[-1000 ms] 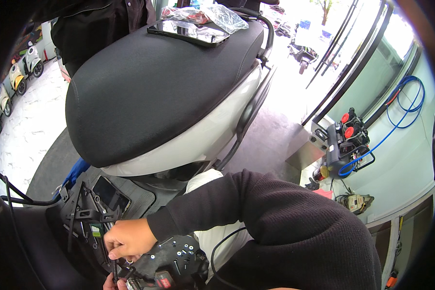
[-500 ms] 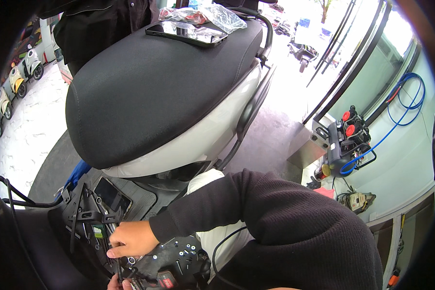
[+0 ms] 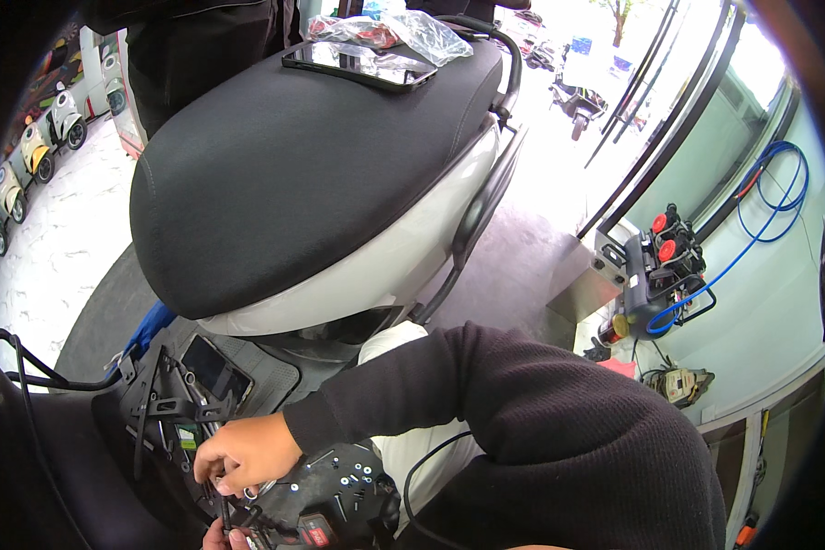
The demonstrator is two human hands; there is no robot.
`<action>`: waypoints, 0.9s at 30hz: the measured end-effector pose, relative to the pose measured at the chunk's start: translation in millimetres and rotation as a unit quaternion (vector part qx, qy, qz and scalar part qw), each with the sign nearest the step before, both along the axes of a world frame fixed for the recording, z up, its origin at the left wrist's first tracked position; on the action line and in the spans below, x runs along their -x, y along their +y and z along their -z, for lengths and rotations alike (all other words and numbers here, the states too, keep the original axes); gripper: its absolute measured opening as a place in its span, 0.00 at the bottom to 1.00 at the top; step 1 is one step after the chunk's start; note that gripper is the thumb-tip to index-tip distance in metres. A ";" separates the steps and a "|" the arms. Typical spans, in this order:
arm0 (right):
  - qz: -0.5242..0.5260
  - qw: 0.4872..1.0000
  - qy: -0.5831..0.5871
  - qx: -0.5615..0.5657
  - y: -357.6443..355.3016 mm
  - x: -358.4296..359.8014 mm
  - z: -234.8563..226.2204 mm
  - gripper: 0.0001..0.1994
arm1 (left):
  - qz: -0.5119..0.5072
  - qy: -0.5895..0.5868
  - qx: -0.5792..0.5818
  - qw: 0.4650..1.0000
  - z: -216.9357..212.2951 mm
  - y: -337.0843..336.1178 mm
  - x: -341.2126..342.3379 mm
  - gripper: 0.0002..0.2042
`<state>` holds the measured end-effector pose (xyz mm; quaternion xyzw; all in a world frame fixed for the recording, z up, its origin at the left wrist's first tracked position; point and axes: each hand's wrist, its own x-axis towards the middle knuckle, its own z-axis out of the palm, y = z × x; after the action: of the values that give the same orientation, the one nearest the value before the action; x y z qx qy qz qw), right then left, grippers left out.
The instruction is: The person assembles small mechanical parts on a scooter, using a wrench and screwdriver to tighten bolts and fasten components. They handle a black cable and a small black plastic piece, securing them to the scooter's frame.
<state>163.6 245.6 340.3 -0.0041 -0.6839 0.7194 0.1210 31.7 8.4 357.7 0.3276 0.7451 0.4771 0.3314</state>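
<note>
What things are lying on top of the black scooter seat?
On the seat lie a flat, dark-framed device and, beyond it, clear, partly red plastic packaging. Beneath them, the surface is covered.

The right arm [image 3: 559, 403] comes in from the lower right, bent at the elbow, its forearm [image 3: 385, 380] crossing toward the left. The right hand [image 3: 255, 449] is turned back upward, its fingers curled down and its thumb near them. Just below, the left hand [image 3: 214, 537] shows only fingertips drawn close together
</note>
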 end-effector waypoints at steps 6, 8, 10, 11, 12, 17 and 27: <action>-0.002 0.998 -0.055 -0.036 -0.4 4.1 10.1 0.11 | 0.004 -0.015 -0.022 1.000 5.0 0.3 -0.1 0.14; 0.028 0.995 0.025 -0.097 -2.6 6.9 14.5 0.10 | 0.003 -0.015 -0.024 1.000 6.9 -0.2 0.8 0.14; 0.041 0.989 0.081 -0.118 -4.8 8.3 16.7 0.10 | 0.000 -0.019 -0.029 0.999 8.3 -0.6 2.1 0.14; 0.042 0.989 0.087 -0.113 -5.2 8.4 16.6 0.10 | -0.003 -0.023 -0.033 0.999 8.9 -0.7 2.7 0.14; 0.044 0.989 0.093 -0.107 -5.5 7.9 16.0 0.10 | -0.005 -0.026 -0.036 0.999 9.5 -0.7 3.3 0.14; 0.007 0.993 -0.101 -0.056 2.4 2.8 7.1 0.12 | -0.003 -0.033 -0.036 0.999 11.5 -0.8 3.8 0.14; -0.012 0.998 -0.006 -0.055 3.2 6.7 17.9 0.14 | -0.013 -0.048 -0.035 0.998 10.8 -1.7 6.3 0.14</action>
<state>156.9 248.8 322.5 0.0063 -0.7229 0.6823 0.1088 25.4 6.7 346.9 0.3063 0.7152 0.5224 0.3488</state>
